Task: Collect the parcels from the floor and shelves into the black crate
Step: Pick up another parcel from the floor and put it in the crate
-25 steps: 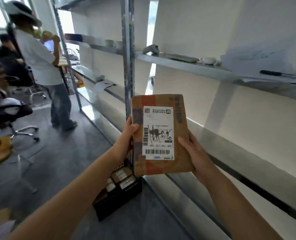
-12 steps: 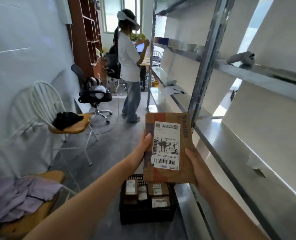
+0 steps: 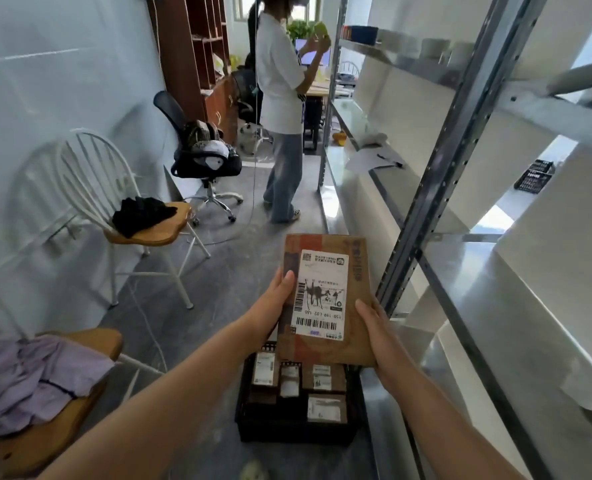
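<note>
Both hands, left hand (image 3: 274, 308) and right hand (image 3: 377, 332), grip a flat brown cardboard parcel (image 3: 325, 299) by its edges above the black plastic crate (image 3: 296, 433) on the floor. Several small parcels (image 3: 325, 408) already lie inside, so this one seems next; whether more wait elsewhere, I can't tell.

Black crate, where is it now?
Head view, bottom centre: the black crate sits on the floor beside the metal shelving, just below the parcel that the left hand and right hand hold.
</note>
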Motion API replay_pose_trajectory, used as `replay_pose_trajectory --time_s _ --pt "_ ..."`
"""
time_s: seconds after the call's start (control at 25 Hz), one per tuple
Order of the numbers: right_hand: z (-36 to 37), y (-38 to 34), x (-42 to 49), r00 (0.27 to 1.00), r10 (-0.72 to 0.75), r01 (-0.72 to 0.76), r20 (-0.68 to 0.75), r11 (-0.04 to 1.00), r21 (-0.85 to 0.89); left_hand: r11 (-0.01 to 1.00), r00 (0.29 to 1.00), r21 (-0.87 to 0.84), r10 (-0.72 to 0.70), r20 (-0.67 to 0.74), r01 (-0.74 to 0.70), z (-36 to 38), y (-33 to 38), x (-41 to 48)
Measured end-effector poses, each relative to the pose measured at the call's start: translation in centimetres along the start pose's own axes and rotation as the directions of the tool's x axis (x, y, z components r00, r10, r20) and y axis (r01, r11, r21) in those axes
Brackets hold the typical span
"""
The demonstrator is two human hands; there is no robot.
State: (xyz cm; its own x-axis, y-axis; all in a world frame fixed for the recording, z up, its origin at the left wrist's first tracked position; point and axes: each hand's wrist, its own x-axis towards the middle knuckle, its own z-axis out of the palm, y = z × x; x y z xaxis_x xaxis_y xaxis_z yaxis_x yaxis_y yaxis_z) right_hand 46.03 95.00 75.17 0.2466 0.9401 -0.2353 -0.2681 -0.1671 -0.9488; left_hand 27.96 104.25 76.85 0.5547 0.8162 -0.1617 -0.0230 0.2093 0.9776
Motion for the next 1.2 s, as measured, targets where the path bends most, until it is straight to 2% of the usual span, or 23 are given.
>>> replay_pose_trajectory --time_s 0.12,0.24,0.32,0.44,0.56,0.72,0.8,0.96,1.08,1.2 --pt "-0.7 2.9 6.5 0.997 0.052 -0.055 -0.057 0.997 -0.05 0.994 0.994 0.033 -0.106 0.001 0.106 -2.6 -3.6 6.8" --pt "-1.1 6.8 13.7 0.974 0.185 -0.193 -0.133 0.98 -0.05 0.965 0.966 -0.051 -0.259 -0.021 0.257 -5.7 -7.8 13.6" --pt "-1.3 9.4 17.3 0.957 0.249 -0.26 -0.153 0.964 -0.062 0.949 0.95 -0.079 -0.31 -0.035 0.307 -7.3 -10.9 16.8" --pt "-2.8 15.8 23.1 0.929 0.312 -0.343 -0.196 0.928 -0.146 0.908 0.907 -0.123 -0.412 -0.086 0.401 -9.5 -18.7 21.6" --pt "-5.0 25.2 27.5 0.911 0.337 -0.395 -0.238 0.878 -0.269 0.856 0.855 -0.193 -0.505 -0.116 0.48 -10.4 -28.3 25.0" --pt "-7.8 38.1 30.0 0.863 0.425 -0.492 -0.272 0.828 -0.268 0.844 0.836 -0.209 -0.528 -0.152 0.495 -10.8 -41.2 26.8" --pt "-9.2 43.9 31.2 0.804 0.508 -0.58 -0.309 0.785 -0.219 0.81 0.801 -0.217 -0.579 -0.15 0.545 -11.2 -47.3 28.0" --pt "-11.7 52.8 34.0 0.737 0.574 -0.653 -0.357 0.74 -0.161 0.756 0.736 -0.173 -0.655 -0.173 0.631 -12.0 -56.2 30.5" --pt "-13.0 57.5 36.3 0.748 0.57 -0.65 -0.342 0.734 -0.199 0.756 0.723 -0.157 -0.654 -0.224 0.635 -12.4 -61.2 31.9" --pt "-13.4 60.5 37.6 0.747 0.579 -0.656 -0.327 0.719 -0.229 0.782 0.712 -0.098 -0.605 -0.358 0.615 -12.5 -64.4 32.6"
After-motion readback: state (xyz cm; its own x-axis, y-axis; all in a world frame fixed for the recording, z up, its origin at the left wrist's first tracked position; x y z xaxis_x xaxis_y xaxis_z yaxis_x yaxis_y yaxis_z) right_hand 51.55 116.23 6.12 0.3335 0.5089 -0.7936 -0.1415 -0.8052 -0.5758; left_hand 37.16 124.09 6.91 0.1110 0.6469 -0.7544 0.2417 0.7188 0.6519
